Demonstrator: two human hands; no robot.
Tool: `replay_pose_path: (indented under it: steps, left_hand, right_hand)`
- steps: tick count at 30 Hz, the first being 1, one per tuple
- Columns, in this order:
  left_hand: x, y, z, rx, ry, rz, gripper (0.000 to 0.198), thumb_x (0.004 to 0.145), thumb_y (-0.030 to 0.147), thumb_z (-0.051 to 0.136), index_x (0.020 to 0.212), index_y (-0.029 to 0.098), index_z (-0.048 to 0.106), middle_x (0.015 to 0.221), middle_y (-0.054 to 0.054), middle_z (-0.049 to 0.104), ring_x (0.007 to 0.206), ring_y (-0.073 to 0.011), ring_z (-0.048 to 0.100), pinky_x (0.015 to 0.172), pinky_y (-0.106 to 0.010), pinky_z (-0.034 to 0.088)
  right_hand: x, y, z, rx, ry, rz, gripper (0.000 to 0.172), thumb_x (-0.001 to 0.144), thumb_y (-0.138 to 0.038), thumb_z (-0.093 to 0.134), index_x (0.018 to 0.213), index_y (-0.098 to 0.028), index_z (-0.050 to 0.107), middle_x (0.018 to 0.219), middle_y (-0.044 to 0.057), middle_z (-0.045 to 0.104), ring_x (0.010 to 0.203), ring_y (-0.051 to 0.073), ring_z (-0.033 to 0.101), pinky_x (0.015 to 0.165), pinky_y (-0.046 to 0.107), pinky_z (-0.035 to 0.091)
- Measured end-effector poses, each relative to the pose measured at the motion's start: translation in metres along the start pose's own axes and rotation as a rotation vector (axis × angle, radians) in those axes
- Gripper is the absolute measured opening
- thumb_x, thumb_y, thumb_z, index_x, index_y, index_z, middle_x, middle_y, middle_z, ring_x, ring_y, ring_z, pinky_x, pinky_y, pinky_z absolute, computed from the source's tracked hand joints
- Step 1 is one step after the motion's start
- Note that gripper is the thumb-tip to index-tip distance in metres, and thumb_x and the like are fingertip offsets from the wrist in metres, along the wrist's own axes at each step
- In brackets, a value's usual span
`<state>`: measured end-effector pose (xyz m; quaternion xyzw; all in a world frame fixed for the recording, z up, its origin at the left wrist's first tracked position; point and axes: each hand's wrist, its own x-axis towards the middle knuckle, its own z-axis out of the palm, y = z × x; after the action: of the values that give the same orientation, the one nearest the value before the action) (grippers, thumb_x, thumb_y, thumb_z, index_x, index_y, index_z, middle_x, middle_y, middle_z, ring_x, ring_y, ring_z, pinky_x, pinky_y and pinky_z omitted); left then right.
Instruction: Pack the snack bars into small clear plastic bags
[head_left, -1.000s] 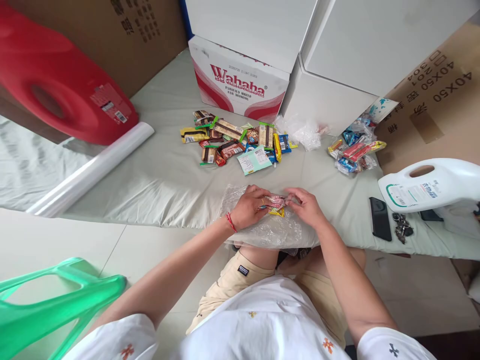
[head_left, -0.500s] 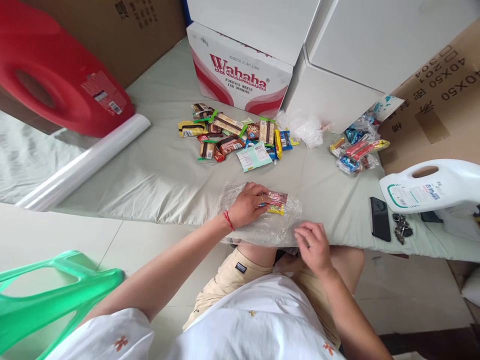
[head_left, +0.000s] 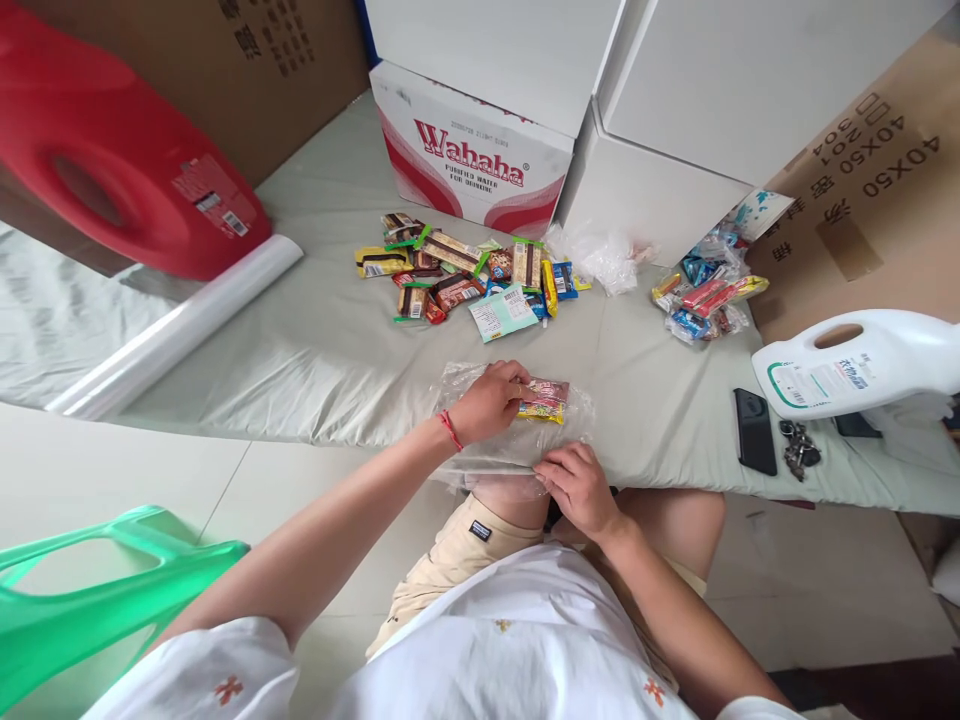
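L hand (head_left: 487, 402) grips snacks (head_left: 546, 398) on film (head_left: 459, 384); R hand (head_left: 577, 486) pinches film edge. Best pulled taut, evenly.

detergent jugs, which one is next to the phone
The white jug, lying at far right beside the black phone; the red jug lies far left, by the clear film roll.

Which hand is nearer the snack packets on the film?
Left. Left hand holds the snack packets; right hand is at the near edge of the clear film, apart from them.
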<state>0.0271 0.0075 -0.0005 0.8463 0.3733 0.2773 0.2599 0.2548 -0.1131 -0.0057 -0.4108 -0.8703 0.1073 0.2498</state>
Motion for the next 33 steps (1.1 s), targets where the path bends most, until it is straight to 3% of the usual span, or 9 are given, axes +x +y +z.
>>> replay_pose_path:
  steps: [4, 9, 14, 17, 22, 25, 27, 29, 33]
  left_hand:
    - [0.004, -0.001, -0.003, -0.003, -0.04, -0.027, 0.036, 0.086, 0.009, 0.051, 0.099, 0.024, 0.082, 0.11, -0.01, 0.065, 0.1, -0.0228, 0.062, 0.09, -0.038, 0.053]
    - [0.011, -0.003, -0.006, 0.001, -0.084, -0.029, 0.038, 0.081, 0.008, 0.052, 0.097, 0.024, 0.082, 0.106, -0.007, 0.065, 0.092, -0.0193, 0.061, 0.085, -0.033, 0.054]
    - [0.015, 0.0, -0.011, -0.003, -0.157, -0.028, 0.033, 0.079, 0.006, 0.05, 0.082, 0.021, 0.079, 0.102, -0.008, 0.063, 0.085, -0.0183, 0.061, 0.079, -0.032, 0.051]
    - [0.016, 0.0, -0.013, -0.007, -0.169, -0.035, 0.029, 0.079, 0.007, 0.051, 0.076, 0.02, 0.077, 0.1, -0.008, 0.064, 0.082, -0.0181, 0.061, 0.077, -0.032, 0.05]
    - [0.007, -0.01, -0.025, -0.216, -0.104, -0.079, 0.031, 0.086, 0.012, 0.05, 0.094, 0.021, 0.078, 0.109, -0.007, 0.069, 0.096, -0.0184, 0.067, 0.089, -0.032, 0.053]
    - [-0.014, -0.009, -0.039, -0.409, 0.043, -0.18, 0.029, 0.097, 0.03, 0.051, 0.109, 0.019, 0.075, 0.11, -0.009, 0.071, 0.097, -0.0194, 0.069, 0.087, -0.032, 0.055]
    - [-0.035, -0.003, -0.046, -0.475, 0.13, -0.206, 0.039, 0.101, 0.044, 0.051, 0.121, 0.018, 0.07, 0.118, -0.012, 0.069, 0.103, -0.0218, 0.069, 0.09, -0.034, 0.056]
    - [-0.057, 0.004, -0.05, -0.492, 0.136, -0.134, 0.06, 0.098, 0.057, 0.053, 0.145, 0.019, 0.054, 0.133, -0.017, 0.063, 0.119, -0.0269, 0.064, 0.1, -0.04, 0.054]
    - [-0.087, 0.011, -0.041, -0.164, 0.086, 0.001, 0.118, 0.074, 0.067, 0.078, 0.165, 0.023, 0.017, 0.151, -0.023, 0.047, 0.137, -0.0391, 0.049, 0.114, -0.054, 0.042]
  right_hand:
    - [0.023, 0.002, -0.037, 0.23, -0.141, 0.0, 0.016, 0.1, -0.024, 0.06, 0.105, -0.027, 0.075, 0.095, 0.004, 0.073, 0.088, 0.019, 0.063, 0.08, 0.034, 0.053]
    - [0.062, 0.014, -0.065, 0.349, -0.018, 0.179, 0.018, 0.102, -0.03, 0.058, 0.106, -0.027, 0.076, 0.1, 0.005, 0.073, 0.094, 0.018, 0.069, 0.084, 0.031, 0.055]
    - [0.1, 0.04, -0.038, 0.248, 0.15, 0.426, 0.023, 0.1, -0.03, 0.055, 0.101, -0.021, 0.076, 0.098, 0.007, 0.067, 0.083, 0.018, 0.066, 0.077, 0.029, 0.054]
    - [0.113, 0.05, -0.011, 0.125, 0.075, 0.517, 0.024, 0.097, -0.022, 0.052, 0.1, -0.02, 0.076, 0.097, 0.007, 0.065, 0.083, 0.018, 0.065, 0.077, 0.029, 0.052]
    - [0.114, 0.045, 0.01, -0.118, -0.04, 0.541, 0.027, 0.098, -0.021, 0.047, 0.101, -0.023, 0.075, 0.098, 0.005, 0.064, 0.082, 0.018, 0.061, 0.068, 0.027, 0.043]
    - [0.112, 0.04, 0.011, -0.195, -0.054, 0.526, 0.028, 0.1, -0.023, 0.046, 0.103, -0.023, 0.073, 0.102, 0.006, 0.064, 0.08, 0.018, 0.06, 0.063, 0.028, 0.038]
    - [0.111, 0.038, 0.01, -0.216, -0.071, 0.524, 0.027, 0.101, -0.025, 0.046, 0.102, -0.023, 0.073, 0.103, 0.006, 0.064, 0.08, 0.019, 0.059, 0.061, 0.029, 0.036]
    - [0.111, 0.037, 0.011, -0.224, -0.074, 0.525, 0.027, 0.101, -0.025, 0.046, 0.102, -0.022, 0.072, 0.103, 0.007, 0.064, 0.08, 0.019, 0.059, 0.06, 0.029, 0.035]
    - [0.11, 0.039, 0.012, -0.214, -0.059, 0.519, 0.027, 0.101, -0.023, 0.044, 0.102, -0.022, 0.071, 0.104, 0.007, 0.064, 0.079, 0.019, 0.058, 0.06, 0.03, 0.036]
